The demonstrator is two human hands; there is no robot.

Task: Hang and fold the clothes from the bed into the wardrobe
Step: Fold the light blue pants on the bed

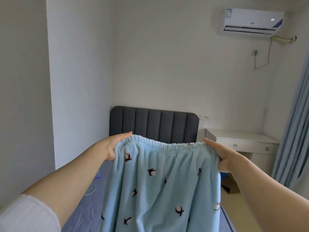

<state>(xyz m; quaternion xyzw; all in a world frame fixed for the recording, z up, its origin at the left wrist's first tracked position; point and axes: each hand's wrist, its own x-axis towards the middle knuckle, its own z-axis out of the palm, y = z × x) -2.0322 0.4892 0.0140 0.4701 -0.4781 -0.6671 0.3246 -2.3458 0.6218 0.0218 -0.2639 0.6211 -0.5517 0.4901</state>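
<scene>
Bedroom, grey headboard [153,123] beyond your hands. Left hand [111,148] and right hand [223,158] each grasp the blue pants [158,190] waistband, spread between them. Folding step; next, bring hands together.

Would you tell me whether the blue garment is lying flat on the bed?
No, the left hand and right hand hold the blue garment up by its waistband.

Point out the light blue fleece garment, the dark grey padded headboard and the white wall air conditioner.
light blue fleece garment [180,190]: head view, front below waistband.
dark grey padded headboard [153,123]: head view, middle panel.
white wall air conditioner [250,19]: head view, front casing.
</scene>
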